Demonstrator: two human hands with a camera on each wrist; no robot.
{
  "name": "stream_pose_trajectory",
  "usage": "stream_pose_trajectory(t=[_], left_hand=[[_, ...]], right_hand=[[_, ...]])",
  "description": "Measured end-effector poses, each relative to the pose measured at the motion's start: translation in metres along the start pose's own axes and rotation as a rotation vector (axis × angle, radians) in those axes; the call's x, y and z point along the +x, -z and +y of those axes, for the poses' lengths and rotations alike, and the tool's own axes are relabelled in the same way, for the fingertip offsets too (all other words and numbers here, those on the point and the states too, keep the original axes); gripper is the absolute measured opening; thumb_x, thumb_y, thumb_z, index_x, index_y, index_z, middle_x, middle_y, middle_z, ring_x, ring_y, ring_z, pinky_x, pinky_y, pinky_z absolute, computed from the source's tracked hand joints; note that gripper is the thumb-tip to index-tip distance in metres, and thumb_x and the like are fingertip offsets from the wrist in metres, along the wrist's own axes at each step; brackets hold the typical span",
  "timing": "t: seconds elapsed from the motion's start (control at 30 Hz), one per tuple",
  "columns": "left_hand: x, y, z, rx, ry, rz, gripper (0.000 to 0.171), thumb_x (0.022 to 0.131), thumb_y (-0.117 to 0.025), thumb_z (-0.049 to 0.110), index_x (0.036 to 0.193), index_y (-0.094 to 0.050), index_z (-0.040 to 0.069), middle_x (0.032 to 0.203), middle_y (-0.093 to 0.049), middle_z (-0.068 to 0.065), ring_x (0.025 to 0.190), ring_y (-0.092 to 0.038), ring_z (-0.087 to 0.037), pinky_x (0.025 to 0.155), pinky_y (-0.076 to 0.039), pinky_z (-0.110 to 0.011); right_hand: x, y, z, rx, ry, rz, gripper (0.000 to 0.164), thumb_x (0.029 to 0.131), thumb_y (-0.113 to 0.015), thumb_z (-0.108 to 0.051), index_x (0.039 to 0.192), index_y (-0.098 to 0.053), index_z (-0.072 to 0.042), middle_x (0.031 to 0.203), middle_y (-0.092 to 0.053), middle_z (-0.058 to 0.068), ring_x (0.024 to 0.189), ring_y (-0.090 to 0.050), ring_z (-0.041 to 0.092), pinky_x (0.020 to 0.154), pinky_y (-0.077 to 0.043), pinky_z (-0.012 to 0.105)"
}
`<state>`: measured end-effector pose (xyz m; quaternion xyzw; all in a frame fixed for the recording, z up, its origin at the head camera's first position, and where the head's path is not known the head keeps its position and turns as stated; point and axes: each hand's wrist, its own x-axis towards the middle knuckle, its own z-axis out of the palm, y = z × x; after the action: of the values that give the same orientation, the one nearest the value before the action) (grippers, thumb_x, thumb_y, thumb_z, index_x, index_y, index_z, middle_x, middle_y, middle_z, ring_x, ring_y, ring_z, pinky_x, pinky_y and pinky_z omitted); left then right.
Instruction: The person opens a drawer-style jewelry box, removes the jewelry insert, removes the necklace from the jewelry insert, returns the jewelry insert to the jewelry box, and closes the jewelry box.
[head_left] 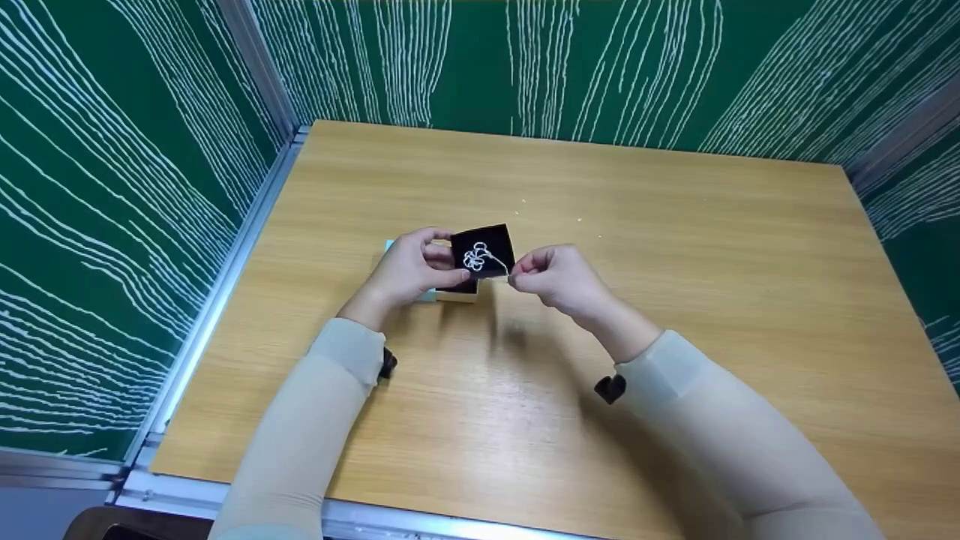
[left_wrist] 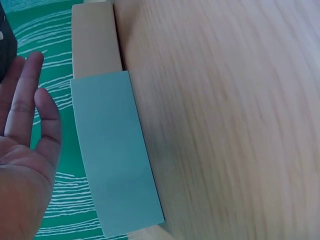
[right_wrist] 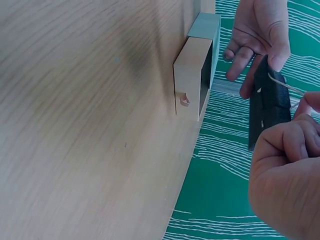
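My left hand point(head_left: 405, 266) holds a thin black jewelry pad point(head_left: 496, 238) by its left side, thumb along the near edge. On the pad's dark face lies a silver chain point(head_left: 475, 259), bunched in loops. One strand runs to the pad's right corner, where my right hand point(head_left: 559, 277) pinches its end. In the right wrist view the strand point(right_wrist: 285, 86) crosses the pad's edge toward the fingers. Below the left hand sits a slide-out box, its cream tray point(right_wrist: 189, 67) pulled partly from a teal sleeve point(left_wrist: 115, 155). A small ribbon tab point(right_wrist: 184, 99) shows on the tray's end.
The box stands on a wooden table point(head_left: 712, 247). A few tiny white specks point(head_left: 579, 220) lie beyond the hands. Green walls point(head_left: 472, 67) with white lines enclose the back and sides, and a metal rail point(head_left: 217, 285) borders the left edge.
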<state>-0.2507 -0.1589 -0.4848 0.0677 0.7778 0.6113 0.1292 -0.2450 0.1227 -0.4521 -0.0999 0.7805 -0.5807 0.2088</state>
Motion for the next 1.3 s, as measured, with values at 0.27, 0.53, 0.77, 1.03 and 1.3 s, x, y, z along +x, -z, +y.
stream_pose_trajectory(t=[0.27,0.53,0.77,1.03,1.3], left_hand=[[0.002,-0.001,0.002,0.014,0.005,0.013,0.069,0.094,-0.093,0.011,0.153,-0.06,0.003,0.132,-0.083,-0.019,0.122,-0.083,-0.031,0.106,-0.066,-0.036],[0.002,-0.001,0.004,0.013,0.0,0.028,0.067,0.094,-0.094,0.013,0.151,-0.061,0.003,0.131,-0.084,-0.018,0.122,-0.082,-0.03,0.106,-0.066,-0.035],[0.003,-0.003,0.002,0.025,-0.012,0.024,0.07,0.093,-0.095,0.015,0.152,-0.06,0.001,0.13,-0.084,-0.017,0.122,-0.082,-0.03,0.108,-0.066,-0.038],[0.002,0.0,-0.001,-0.007,0.0,-0.01,0.075,0.089,-0.099,0.016,0.152,-0.061,0.004,0.131,-0.085,-0.014,0.123,-0.082,-0.026,0.105,-0.064,-0.03],[0.001,-0.004,-0.002,-0.043,-0.001,-0.039,0.073,0.086,-0.101,0.013,0.149,-0.064,0.007,0.129,-0.086,-0.011,0.123,-0.082,-0.024,0.105,-0.065,-0.029]], right_hand=[[-0.002,-0.002,-0.005,-0.083,0.066,0.037,0.01,0.088,-0.073,-0.004,0.095,-0.08,-0.006,0.073,-0.063,-0.012,0.065,-0.046,0.002,0.058,-0.034,0.018],[-0.003,-0.005,-0.002,-0.132,0.137,-0.006,0.009,0.086,-0.072,-0.004,0.09,-0.08,-0.001,0.071,-0.06,-0.013,0.071,-0.05,0.001,0.064,-0.039,0.016],[-0.005,-0.007,-0.004,-0.146,0.172,-0.042,0.011,0.088,-0.073,-0.002,0.082,-0.078,-0.01,0.071,-0.059,-0.013,0.069,-0.049,0.001,0.063,-0.038,0.016],[-0.006,-0.007,-0.01,-0.159,0.175,0.004,0.009,0.087,-0.073,-0.008,0.09,-0.079,-0.002,0.07,-0.059,-0.013,0.068,-0.048,0.001,0.062,-0.035,0.016],[-0.007,-0.01,-0.014,-0.137,0.181,0.015,0.011,0.088,-0.073,-0.007,0.093,-0.08,0.0,0.069,-0.06,-0.013,0.066,-0.047,0.002,0.06,-0.035,0.018]])
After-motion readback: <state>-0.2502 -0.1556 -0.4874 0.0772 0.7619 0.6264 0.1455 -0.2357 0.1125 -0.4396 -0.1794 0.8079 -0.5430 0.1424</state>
